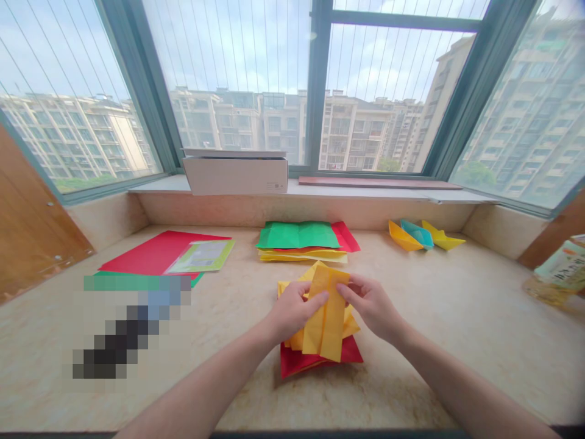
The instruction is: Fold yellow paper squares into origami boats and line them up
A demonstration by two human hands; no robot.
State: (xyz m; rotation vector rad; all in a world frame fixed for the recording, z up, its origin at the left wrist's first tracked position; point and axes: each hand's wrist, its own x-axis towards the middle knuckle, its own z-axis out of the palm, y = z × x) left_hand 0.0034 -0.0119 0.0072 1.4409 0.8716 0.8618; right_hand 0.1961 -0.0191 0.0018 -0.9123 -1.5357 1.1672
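A folded yellow paper is held up a little above a small stack of yellow and red sheets on the marble sill. My left hand pinches its left side, fingers closed on it. My right hand pinches the upper right edge, thumb and fingers pressed on the paper. Both forearms reach in from the bottom edge.
A pile of green, red and yellow creased sheets lies behind. Three folded paper boats sit at the back right. Red and green sheets with a leaflet lie left, a white box on the window ledge, a bottle far right.
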